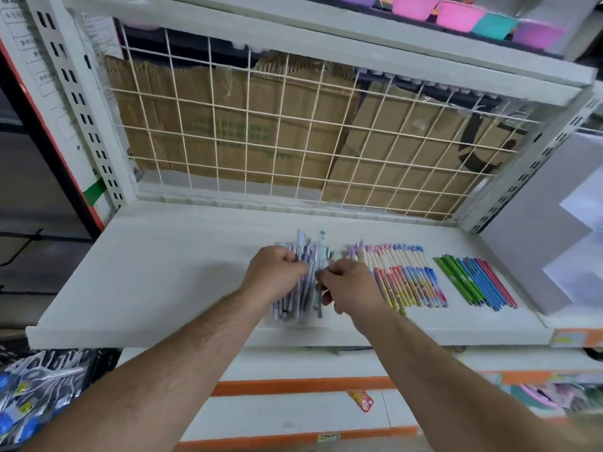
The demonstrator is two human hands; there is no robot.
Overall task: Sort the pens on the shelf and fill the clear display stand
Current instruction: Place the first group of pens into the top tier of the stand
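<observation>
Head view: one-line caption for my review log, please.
Left hand and right hand grip a pale pen bundle on the white shelf, beside a pastel pen row and a green-blue-pink row.

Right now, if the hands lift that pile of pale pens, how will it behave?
The pale pens form an uneven bunch between the left hand and right hand, so some would probably slip out. Slim and plastic-looking, they are likely light and stiff. Dropped ones may roll on the flat shelf.

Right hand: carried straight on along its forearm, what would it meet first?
Probably the pale pen bundle gripped by the left hand; the right hand sits beside it, though blur hides contact.
</observation>
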